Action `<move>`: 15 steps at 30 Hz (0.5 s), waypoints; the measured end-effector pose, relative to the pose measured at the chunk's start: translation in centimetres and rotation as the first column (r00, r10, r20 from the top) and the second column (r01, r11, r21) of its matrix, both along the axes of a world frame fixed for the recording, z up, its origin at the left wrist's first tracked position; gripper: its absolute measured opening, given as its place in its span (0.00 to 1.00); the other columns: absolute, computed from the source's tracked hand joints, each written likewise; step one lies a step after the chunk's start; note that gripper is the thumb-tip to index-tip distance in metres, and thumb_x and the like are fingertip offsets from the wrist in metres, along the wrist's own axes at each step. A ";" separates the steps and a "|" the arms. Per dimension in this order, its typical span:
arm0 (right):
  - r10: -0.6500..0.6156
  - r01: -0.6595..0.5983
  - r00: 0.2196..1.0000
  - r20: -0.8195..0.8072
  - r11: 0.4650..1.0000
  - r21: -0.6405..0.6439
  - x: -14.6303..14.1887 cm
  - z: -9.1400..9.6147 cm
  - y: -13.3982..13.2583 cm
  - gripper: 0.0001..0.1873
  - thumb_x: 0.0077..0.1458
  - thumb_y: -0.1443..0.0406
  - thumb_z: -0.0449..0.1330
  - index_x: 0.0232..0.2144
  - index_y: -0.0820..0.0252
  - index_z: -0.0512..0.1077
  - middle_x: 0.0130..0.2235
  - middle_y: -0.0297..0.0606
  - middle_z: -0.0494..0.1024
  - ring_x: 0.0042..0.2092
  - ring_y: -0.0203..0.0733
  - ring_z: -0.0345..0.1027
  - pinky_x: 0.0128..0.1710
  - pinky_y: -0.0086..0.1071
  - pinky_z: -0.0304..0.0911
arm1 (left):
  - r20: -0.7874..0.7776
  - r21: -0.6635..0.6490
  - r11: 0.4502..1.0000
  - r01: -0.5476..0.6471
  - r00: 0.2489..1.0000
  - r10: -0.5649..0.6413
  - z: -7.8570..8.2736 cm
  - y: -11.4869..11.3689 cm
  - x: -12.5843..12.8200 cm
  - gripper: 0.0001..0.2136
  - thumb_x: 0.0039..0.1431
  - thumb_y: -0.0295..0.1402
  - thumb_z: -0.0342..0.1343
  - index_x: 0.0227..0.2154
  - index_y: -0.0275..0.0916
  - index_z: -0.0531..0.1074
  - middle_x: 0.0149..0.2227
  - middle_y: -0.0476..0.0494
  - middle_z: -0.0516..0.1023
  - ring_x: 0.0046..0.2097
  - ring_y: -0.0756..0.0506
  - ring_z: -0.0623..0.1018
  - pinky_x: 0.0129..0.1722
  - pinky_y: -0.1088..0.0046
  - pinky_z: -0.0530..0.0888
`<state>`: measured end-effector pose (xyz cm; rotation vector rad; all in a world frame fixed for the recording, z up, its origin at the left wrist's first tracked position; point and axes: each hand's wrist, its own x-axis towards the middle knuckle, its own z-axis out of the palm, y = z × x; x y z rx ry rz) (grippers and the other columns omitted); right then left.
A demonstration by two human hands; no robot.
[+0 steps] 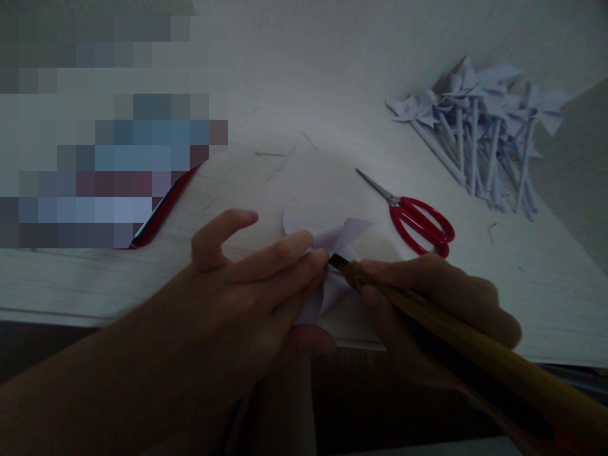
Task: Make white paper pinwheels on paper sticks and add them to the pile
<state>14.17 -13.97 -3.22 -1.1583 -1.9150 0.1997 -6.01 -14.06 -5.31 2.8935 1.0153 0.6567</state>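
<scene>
A white paper pinwheel (332, 237) with curled blades lies at the near edge of the table. My left hand (256, 297) is closed on it, fingertips pressed at its middle, the thumb lower down by the edge and one finger raised and bent. My right hand (437, 304) grips a tool with a long yellow-brown wooden handle (456, 323). Its dark, flat tip meets the pinwheel's middle, right beside my left fingertips. What the tip does to the paper is hidden. Red-handled scissors (420, 225) rest just beyond my right hand, pointing up and left.
Finished-looking paper pinwheels (494, 120) on paper sticks are heaped at the back right against the wall. Thin scraps (289, 155) lie mid-table. At left, a red-edged object (166, 206) is mostly covered by a pixelated patch. The table's front edge runs beneath both hands.
</scene>
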 end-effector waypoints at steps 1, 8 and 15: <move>0.005 -0.005 1.000 -0.002 1.000 -0.007 0.0 0.0 0.0 0.06 0.46 0.67 0.60 0.30 0.52 0.69 0.18 0.27 0.70 0.15 0.31 0.56 0.11 0.29 0.52 | 0.010 0.004 1.000 -0.001 1.000 0.001 0.0 0.0 0.1 0.13 0.56 0.27 0.43 0.41 0.44 0.68 0.52 0.49 0.67 0.56 0.44 0.61 0.60 0.54 0.42; 0.047 -0.047 0.999 0.027 0.999 -0.023 0.4 0.1 -0.1 0.11 0.45 0.68 0.61 0.33 0.51 0.69 0.18 0.27 0.71 0.16 0.32 0.60 0.13 0.29 0.55 | -0.064 0.093 0.996 0.003 0.998 0.003 0.5 0.0 0.6 0.16 0.54 0.22 0.40 0.36 0.42 0.70 0.48 0.46 0.70 0.54 0.44 0.63 0.59 0.55 0.42; 0.211 -0.214 0.971 0.108 0.977 0.016 1.2 0.0 0.8 0.18 0.44 0.70 0.61 0.39 0.48 0.69 0.18 0.26 0.72 0.14 0.32 0.59 0.11 0.28 0.55 | -0.092 0.078 0.997 0.027 0.996 -0.019 0.4 0.1 0.5 0.15 0.52 0.22 0.40 0.34 0.39 0.71 0.48 0.43 0.70 0.54 0.42 0.62 0.59 0.56 0.42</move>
